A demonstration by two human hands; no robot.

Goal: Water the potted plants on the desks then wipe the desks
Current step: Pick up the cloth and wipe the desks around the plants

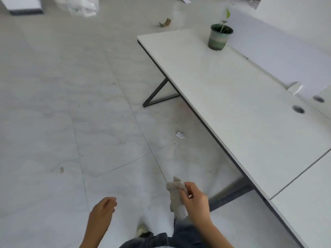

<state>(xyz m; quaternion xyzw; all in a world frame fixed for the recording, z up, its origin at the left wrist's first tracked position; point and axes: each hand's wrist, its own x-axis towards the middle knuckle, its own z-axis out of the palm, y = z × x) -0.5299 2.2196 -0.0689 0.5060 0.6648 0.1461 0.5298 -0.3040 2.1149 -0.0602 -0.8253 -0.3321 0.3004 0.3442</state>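
Observation:
A small green-banded pot with a thin seedling [220, 37] stands at the far end of a long white desk [223, 90] on my right. My right hand [196, 201] pinches a crumpled grey cloth [174, 191] in front of me, above the floor and left of the desk's near edge. My left hand [103, 209] hangs empty at the lower middle with its fingers loosely curled. Both hands are apart from the desk.
A white divider panel [279, 51] runs along the desk's far side. Two cable holes [298, 109] sit near it. A second desk [308, 203] adjoins at lower right. Dark metal legs [157, 94] stand under the desk. Paper scraps [180, 134] and cardboard [165, 22] lie on the tiled floor.

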